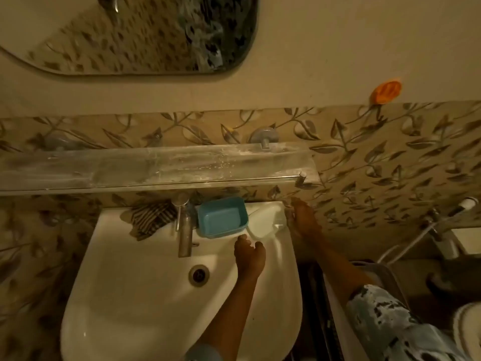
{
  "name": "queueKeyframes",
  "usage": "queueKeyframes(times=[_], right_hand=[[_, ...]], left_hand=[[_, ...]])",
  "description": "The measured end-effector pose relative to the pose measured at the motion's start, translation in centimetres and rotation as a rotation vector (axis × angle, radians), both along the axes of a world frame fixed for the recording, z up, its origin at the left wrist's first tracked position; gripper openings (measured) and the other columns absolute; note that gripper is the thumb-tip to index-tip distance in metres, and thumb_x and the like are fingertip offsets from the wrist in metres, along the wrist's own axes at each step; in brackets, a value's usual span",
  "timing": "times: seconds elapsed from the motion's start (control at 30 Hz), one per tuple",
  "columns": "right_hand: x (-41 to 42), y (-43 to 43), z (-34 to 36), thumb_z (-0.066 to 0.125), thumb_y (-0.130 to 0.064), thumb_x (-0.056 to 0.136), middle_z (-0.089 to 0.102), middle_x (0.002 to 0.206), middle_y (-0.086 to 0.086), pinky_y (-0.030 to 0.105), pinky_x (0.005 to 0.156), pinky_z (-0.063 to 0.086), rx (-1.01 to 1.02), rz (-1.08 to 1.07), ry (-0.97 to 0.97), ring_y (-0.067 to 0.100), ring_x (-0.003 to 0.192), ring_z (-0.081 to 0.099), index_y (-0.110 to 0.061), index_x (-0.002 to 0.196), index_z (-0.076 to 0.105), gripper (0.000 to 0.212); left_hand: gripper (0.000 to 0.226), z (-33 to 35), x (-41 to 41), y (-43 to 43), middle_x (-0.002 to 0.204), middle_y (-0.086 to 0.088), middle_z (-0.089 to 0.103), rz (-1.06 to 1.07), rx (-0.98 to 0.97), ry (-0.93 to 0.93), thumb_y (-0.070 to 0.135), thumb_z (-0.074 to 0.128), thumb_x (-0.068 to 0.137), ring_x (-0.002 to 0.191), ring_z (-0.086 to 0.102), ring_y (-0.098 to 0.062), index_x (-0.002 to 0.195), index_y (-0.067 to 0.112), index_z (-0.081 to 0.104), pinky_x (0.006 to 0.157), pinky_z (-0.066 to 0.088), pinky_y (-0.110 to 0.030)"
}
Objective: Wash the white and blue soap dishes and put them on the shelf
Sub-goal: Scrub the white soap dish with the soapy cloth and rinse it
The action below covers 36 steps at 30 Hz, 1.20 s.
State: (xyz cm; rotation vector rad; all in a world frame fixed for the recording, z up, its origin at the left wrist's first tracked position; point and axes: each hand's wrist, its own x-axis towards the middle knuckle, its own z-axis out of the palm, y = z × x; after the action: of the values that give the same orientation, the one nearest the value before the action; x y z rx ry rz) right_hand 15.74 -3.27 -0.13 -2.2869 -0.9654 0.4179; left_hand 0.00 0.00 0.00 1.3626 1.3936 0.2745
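Note:
The blue soap dish (221,217) sits on the back rim of the white sink (125,295), just right of the tap. The white soap dish (264,222) lies next to it at the sink's back right corner. My right hand (303,221) is at the white dish's right edge, fingers curled onto its rim. My left hand (248,254) hovers over the basin just in front of both dishes, fingers loosely curled and holding nothing. The glass shelf (182,166) runs along the wall above the sink, streaked with white residue and bare.
A metal tap (184,230) stands at the sink's back centre, above the drain (199,274). A striped cloth (151,220) lies left of the tap. An orange holder (386,92) is stuck on the wall at upper right. A hand shower (466,204) hangs at the right.

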Motion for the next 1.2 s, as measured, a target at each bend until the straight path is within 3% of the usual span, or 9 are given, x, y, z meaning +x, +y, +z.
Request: queueKeyframes(times=[0.23, 0.33, 0.4, 0.57, 0.63, 0.73, 0.9, 1.07, 1.2], right_hand=[[1.3, 1.5, -3.2, 0.039, -0.043, 0.089, 0.063, 0.103, 0.019, 0.037, 0.082, 0.047, -0.022, 0.021, 0.051, 0.034, 0.096, 0.060, -0.002, 0.111, 0.061, 0.051], [1.6, 1.7, -3.7, 0.048, -0.020, 0.094, 0.060, 0.107, 0.021, 0.039, 0.085, 0.047, -0.082, -0.004, 0.078, 0.033, 0.100, 0.057, 0.001, 0.116, 0.059, 0.031], [1.7, 1.4, -4.5, 0.048, -0.019, 0.095, 0.062, 0.105, 0.018, 0.039, 0.084, 0.051, -0.077, -0.024, 0.119, 0.032, 0.098, 0.060, -0.003, 0.115, 0.060, 0.029], [0.5, -0.5, -4.5, 0.045, -0.023, 0.097, 0.066, 0.081, 0.015, 0.038, 0.064, 0.049, 0.025, -0.074, 0.200, 0.029, 0.076, 0.062, -0.006, 0.080, 0.063, 0.030], [-0.9, -1.7, -3.3, 0.045, -0.025, 0.098, 0.067, 0.083, 0.016, 0.042, 0.066, 0.051, 0.088, -0.090, 0.227, 0.031, 0.077, 0.062, -0.003, 0.086, 0.064, 0.031], [-3.2, -3.1, -1.8, 0.046, -0.021, 0.099, 0.062, 0.089, 0.014, 0.032, 0.061, 0.047, 0.145, -0.132, 0.293, 0.028, 0.083, 0.058, 0.002, 0.094, 0.059, 0.027], [-7.7, -4.6, 0.0, 0.043, -0.028, 0.100, 0.046, 0.115, 0.007, 0.024, 0.046, 0.056, 0.179, -0.199, 0.634, 0.025, 0.099, 0.052, -0.010, 0.121, 0.045, 0.028], [-11.7, -5.9, 0.4, 0.044, -0.026, 0.099, 0.044, 0.123, 0.003, 0.036, 0.061, 0.062, 0.298, -0.181, 0.877, 0.021, 0.099, 0.054, -0.021, 0.127, 0.045, 0.028], [-13.9, -6.8, 0.1, 0.041, -0.024, 0.100, 0.043, 0.128, 0.004, 0.043, 0.070, 0.061, 0.315, -0.086, 0.872, 0.025, 0.109, 0.053, -0.021, 0.130, 0.047, 0.030]], left_hand=[[0.062, -0.8, 2.2, 0.5, 0.134, -0.009, 0.051, -0.009, 0.016, -0.044, 0.005, 0.051, 0.081, 0.121, 0.052, -0.026, 0.141, 0.016, 0.038, 0.096, 0.044, -0.031], [0.059, -0.5, 2.3, 0.4, 0.130, -0.007, 0.056, 0.003, 0.032, -0.065, 0.002, 0.050, 0.081, 0.120, 0.052, -0.024, 0.138, 0.017, 0.044, 0.095, 0.044, -0.029], [0.053, -0.2, 2.0, 0.3, 0.127, -0.006, 0.059, -0.017, 0.046, -0.066, 0.001, 0.050, 0.082, 0.119, 0.054, -0.023, 0.133, 0.017, 0.050, 0.094, 0.044, -0.028], [0.046, -0.2, 0.5, -0.2, 0.118, -0.008, 0.064, -0.051, 0.049, -0.053, 0.003, 0.048, 0.082, 0.110, 0.058, -0.026, 0.125, 0.015, 0.057, 0.091, 0.049, -0.033], [0.044, 0.0, -0.4, -0.4, 0.116, -0.008, 0.065, -0.059, 0.061, -0.052, 0.003, 0.048, 0.083, 0.108, 0.059, -0.025, 0.124, 0.015, 0.058, 0.089, 0.049, -0.031], [0.042, 0.4, -1.9, -0.4, 0.110, -0.011, 0.068, -0.093, 0.086, -0.064, 0.002, 0.047, 0.082, 0.104, 0.061, -0.028, 0.120, 0.015, 0.060, 0.087, 0.052, -0.034], [0.038, 1.2, -5.3, -0.2, 0.110, -0.009, 0.068, -0.119, 0.135, -0.081, 0.006, 0.048, 0.086, 0.102, 0.063, -0.030, 0.120, 0.018, 0.060, 0.086, 0.056, -0.043], [0.030, 2.3, -8.9, 0.4, 0.108, -0.001, 0.066, -0.133, 0.132, -0.033, 0.017, 0.050, 0.091, 0.098, 0.062, -0.028, 0.117, 0.019, 0.063, 0.080, 0.054, -0.036], [0.034, 2.6, -12.3, 1.2, 0.108, -0.001, 0.067, -0.232, 0.039, 0.000, 0.011, 0.048, 0.086, 0.100, 0.060, -0.027, 0.112, 0.020, 0.066, 0.086, 0.053, -0.038]])
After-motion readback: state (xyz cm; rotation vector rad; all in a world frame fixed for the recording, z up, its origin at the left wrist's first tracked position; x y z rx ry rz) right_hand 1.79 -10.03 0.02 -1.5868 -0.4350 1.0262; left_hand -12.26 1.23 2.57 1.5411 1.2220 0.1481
